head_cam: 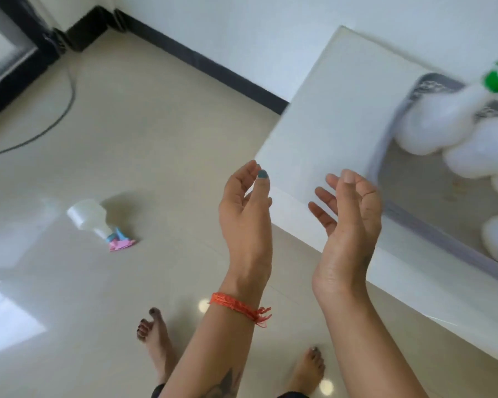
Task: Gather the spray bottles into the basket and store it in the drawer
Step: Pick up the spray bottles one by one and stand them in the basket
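- Grey basket (397,214) sitting in the open white drawer (322,116), already holding several white spray bottles (431,130), one with a green collar (496,80); all blurred.
- One more spray bottle (94,218), clear with a pink and blue trigger, lying on its side on the floor (144,133), well apart from the basket and left of it.
- Left hand (246,214) and right hand (348,222) raised just beside the basket's near corner, fingers (322,196) loosely curled and spread, holding nothing, touching nothing.
- Likely slip: closing the drawer with the floor bottle forgotten, leaving the gathering short by one.
- Risk of a trigger snagging on the drawer opening, given the green-collared bottle standing above the basket rim; may need laying flatter.
- Risk of the crowded bottles toppling or rolling out when one more is pressed in; room left inside cannot be told through the blur.
- Glossy tile underfoot and bare feet (153,337) near the basket: any leak from the lying bottle could make the reach slippery.
- Dark cable (66,104) across the floor beyond that bottle: a trip hazard only if stepping far past it.
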